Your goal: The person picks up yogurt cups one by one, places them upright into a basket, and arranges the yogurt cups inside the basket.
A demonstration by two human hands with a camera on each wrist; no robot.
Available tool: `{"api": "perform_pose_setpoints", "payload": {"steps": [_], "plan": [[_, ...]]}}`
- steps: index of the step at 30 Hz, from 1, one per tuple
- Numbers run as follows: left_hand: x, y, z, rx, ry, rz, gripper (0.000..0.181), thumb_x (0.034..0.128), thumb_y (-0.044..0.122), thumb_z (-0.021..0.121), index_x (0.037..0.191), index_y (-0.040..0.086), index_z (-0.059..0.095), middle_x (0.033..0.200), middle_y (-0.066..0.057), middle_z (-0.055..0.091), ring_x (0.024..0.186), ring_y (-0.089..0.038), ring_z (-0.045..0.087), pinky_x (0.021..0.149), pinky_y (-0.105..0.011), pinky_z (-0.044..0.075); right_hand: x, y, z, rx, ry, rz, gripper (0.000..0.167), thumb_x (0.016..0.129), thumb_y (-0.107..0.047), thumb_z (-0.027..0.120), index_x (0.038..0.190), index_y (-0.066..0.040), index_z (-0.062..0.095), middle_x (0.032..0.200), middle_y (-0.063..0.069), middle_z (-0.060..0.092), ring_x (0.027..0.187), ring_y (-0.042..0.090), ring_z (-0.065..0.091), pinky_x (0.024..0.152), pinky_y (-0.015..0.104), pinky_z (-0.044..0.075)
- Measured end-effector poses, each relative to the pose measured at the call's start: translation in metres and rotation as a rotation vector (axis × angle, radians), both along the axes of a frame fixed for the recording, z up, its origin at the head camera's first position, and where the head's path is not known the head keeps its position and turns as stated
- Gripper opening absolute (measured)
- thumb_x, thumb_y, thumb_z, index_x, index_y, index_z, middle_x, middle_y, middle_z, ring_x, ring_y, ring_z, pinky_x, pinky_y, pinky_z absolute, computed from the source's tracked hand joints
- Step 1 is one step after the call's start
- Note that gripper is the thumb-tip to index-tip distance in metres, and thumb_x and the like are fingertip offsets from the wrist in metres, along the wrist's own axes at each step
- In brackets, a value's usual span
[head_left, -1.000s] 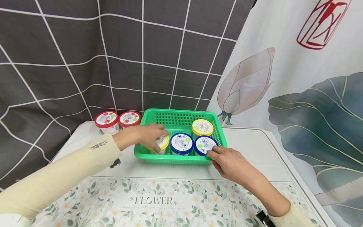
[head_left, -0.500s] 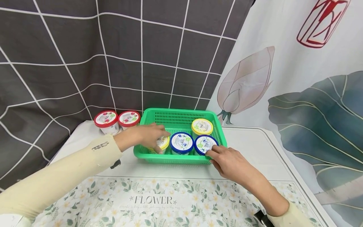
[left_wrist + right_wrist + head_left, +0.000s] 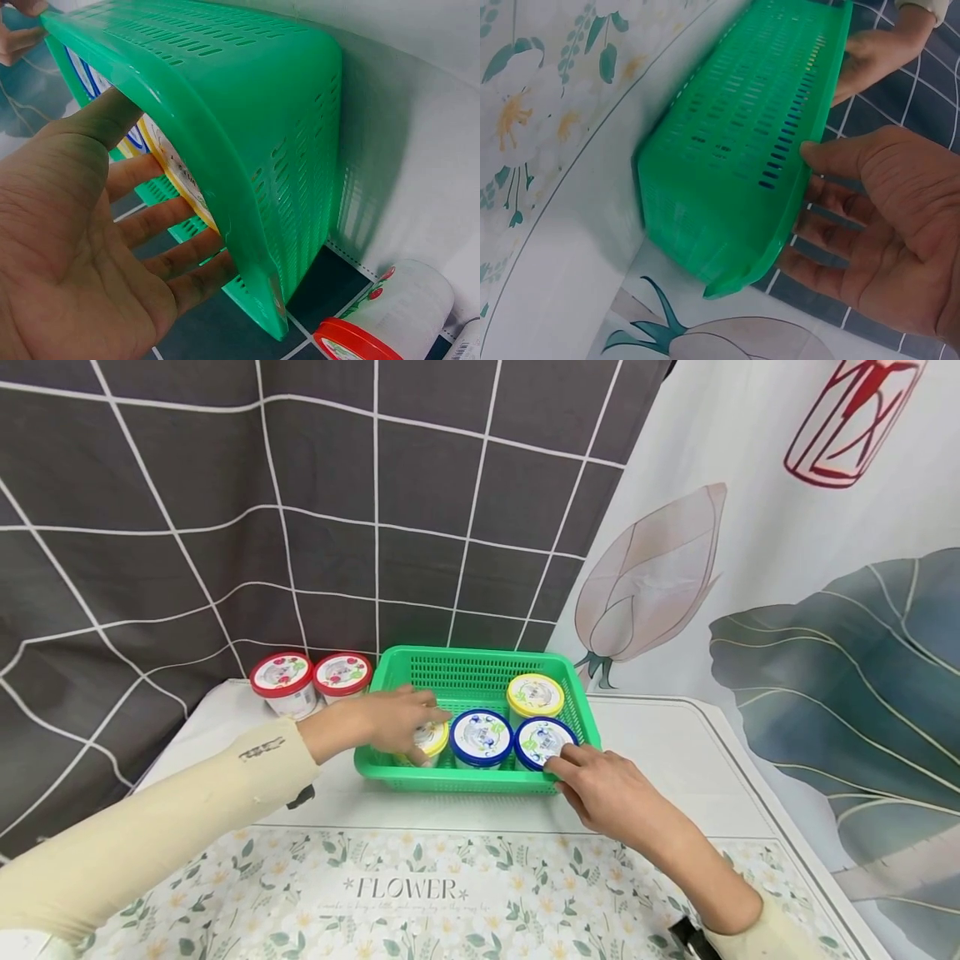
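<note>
stretching lengthwise left to right, green basket [image 3: 465,673], right hand [image 3: 615,792] pinching its rim [image 3: 487,782], left hand [image 3: 393,720] clasping yellow tub [image 3: 432,737]

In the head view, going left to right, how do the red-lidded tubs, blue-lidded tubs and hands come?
Left red-lidded tub, right red-lidded tub, left hand, left blue-lidded tub, right blue-lidded tub, right hand.

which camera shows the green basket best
The head view: it shows the green basket from above, nearly whole, with four tubs inside, though the left hand covers part of it. The left wrist view shows mainly its outside around one end; the right wrist view, its outside near the other end.
</note>
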State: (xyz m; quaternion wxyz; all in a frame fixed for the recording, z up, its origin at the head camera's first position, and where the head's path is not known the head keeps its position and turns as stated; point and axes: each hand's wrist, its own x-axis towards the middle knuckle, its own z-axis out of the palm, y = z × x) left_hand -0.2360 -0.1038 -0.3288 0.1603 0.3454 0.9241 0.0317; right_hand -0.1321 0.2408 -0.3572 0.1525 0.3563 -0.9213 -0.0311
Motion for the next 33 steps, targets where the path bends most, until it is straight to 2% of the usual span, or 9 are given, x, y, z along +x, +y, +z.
{"api": "perform_pose_setpoints", "payload": {"steps": [5, 15, 21, 22, 29, 33], "plan": [[0.001, 0.0, -0.001, -0.004, 0.0, -0.004, 0.08, 0.101, 0.049, 0.084, 0.17, 0.024, 0.053, 0.165, -0.013, 0.056, 0.134, -0.033, 0.053, 0.106, -0.054, 0.061, 0.001, 0.0, -0.002, -0.009, 0.012, 0.006, 0.025, 0.095, -0.01, 0.089, 0.114, -0.017, 0.074, 0.093, -0.002, 0.064, 0.082, 0.015, 0.062, 0.066, 0.033, 0.056], [-0.001, -0.002, 0.0, -0.004, -0.008, -0.003, 0.081, 0.1054, 0.065, 0.07, 0.172, 0.024, 0.049, 0.174, -0.017, 0.049, 0.152, -0.044, 0.047, 0.119, -0.07, 0.052, 0.002, 0.0, -0.001, -0.007, -0.003, -0.001, 0.025, 0.096, -0.009, 0.087, 0.115, -0.018, 0.074, 0.094, -0.003, 0.065, 0.083, 0.015, 0.063, 0.066, 0.033, 0.056], [-0.01, -0.011, -0.004, 0.054, 0.003, 0.003, 0.08, 0.1061, 0.064, 0.068, 0.171, 0.021, 0.051, 0.175, -0.019, 0.047, 0.158, -0.051, 0.043, 0.121, -0.072, 0.05, 0.002, -0.001, 0.0, -0.013, 0.002, 0.004, 0.025, 0.096, -0.008, 0.087, 0.115, -0.018, 0.074, 0.094, -0.003, 0.065, 0.082, 0.015, 0.063, 0.065, 0.033, 0.055], [-0.011, -0.013, -0.004, 0.063, 0.009, 0.005, 0.079, 0.1061, 0.064, 0.068, 0.17, 0.021, 0.052, 0.174, -0.018, 0.049, 0.157, -0.049, 0.044, 0.121, -0.071, 0.051, 0.002, -0.001, 0.001, -0.014, 0.002, 0.003, 0.025, 0.096, -0.008, 0.086, 0.115, -0.019, 0.074, 0.094, -0.003, 0.065, 0.082, 0.015, 0.063, 0.065, 0.033, 0.055], [-0.012, -0.025, 0.002, 0.115, 0.014, 0.023, 0.075, 0.1066, 0.061, 0.069, 0.168, 0.019, 0.055, 0.171, -0.016, 0.053, 0.16, -0.047, 0.044, 0.124, -0.071, 0.047, 0.002, -0.002, 0.003, -0.007, -0.013, -0.009, 0.024, 0.097, -0.008, 0.086, 0.115, -0.019, 0.074, 0.096, -0.002, 0.066, 0.084, 0.016, 0.064, 0.066, 0.034, 0.057], [-0.014, -0.029, 0.005, 0.132, 0.041, 0.045, 0.076, 0.1057, 0.061, 0.07, 0.167, 0.02, 0.056, 0.17, -0.017, 0.054, 0.162, -0.048, 0.042, 0.124, -0.072, 0.047, 0.003, -0.002, 0.002, -0.004, -0.009, -0.011, 0.024, 0.096, -0.008, 0.086, 0.115, -0.018, 0.074, 0.095, -0.002, 0.066, 0.084, 0.016, 0.064, 0.067, 0.033, 0.057]]}}
